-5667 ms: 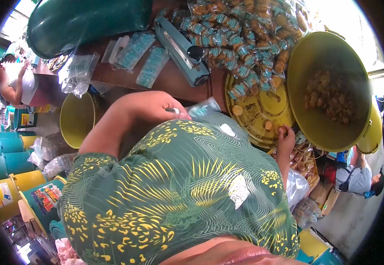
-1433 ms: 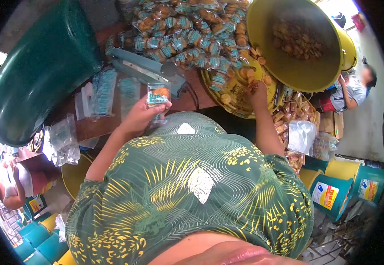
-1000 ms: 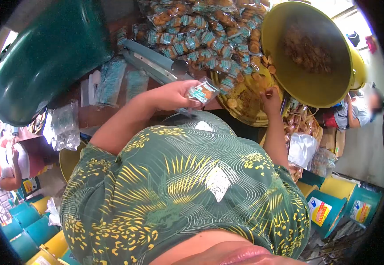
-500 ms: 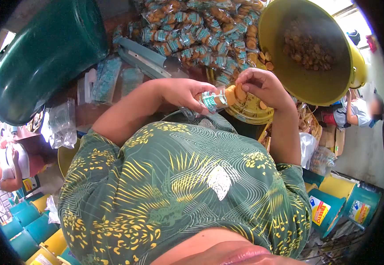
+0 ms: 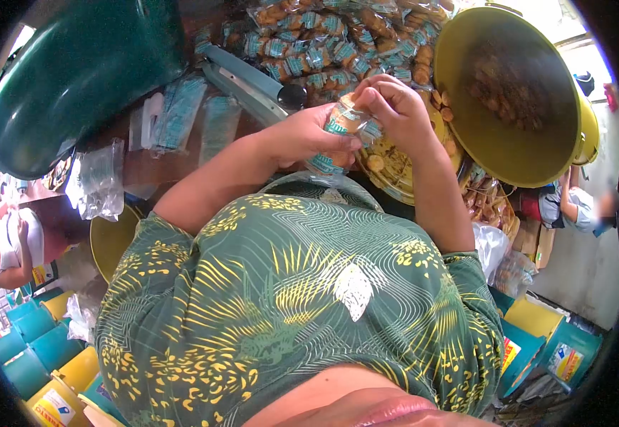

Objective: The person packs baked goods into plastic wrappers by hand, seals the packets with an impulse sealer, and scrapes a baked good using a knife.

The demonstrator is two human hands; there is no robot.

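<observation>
A clear plastic packet of round orange-brown biscuits with teal print (image 5: 338, 129) is held upright and slightly tilted in front of my chest. My left hand (image 5: 306, 135) is wrapped round its lower part. With bent fingers, my right hand (image 5: 398, 107) pinches the packet's upper end; the fingertips partly hide it. Under my right wrist lies a yellow lid (image 5: 395, 174) with loose biscuits on it. A large yellow bucket (image 5: 580, 135) lies tipped at the right, loose biscuits inside. Beyond my hands is a heap of filled packets (image 5: 316, 53).
A blue-grey bag sealer (image 5: 242, 85) stands behind my left hand, beside flat printed bags (image 5: 181, 110). A big dark green tub (image 5: 74, 92) leans at the left. Teal and yellow buckets (image 5: 53, 356) stand low on both sides. People (image 5: 10, 242) are in the background left and right.
My right hand has gone from holding biscuits at the packet's mouth to pinching its upper end. The packet has turned more upright, and both hands have shifted slightly.
</observation>
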